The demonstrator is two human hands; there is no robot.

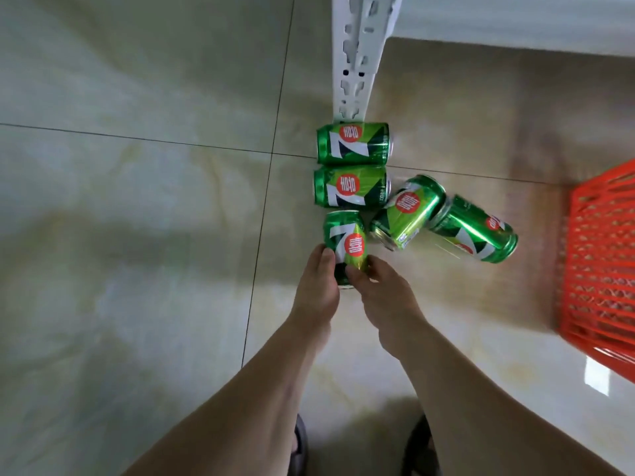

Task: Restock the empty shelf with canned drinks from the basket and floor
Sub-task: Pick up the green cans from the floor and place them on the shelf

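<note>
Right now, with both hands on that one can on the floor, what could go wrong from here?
1. Both the left hand and right hand hold the nearest can only at its near end, so it could slip on lifting.
2. The angled can lies close beside it and may roll if nudged.
3. The other cans lie on their sides on the smooth floor tiles, free to roll.

Bare forearms, no sleeves in view, dark footwear (298, 451), possibly open sandals, partly hidden.
</note>
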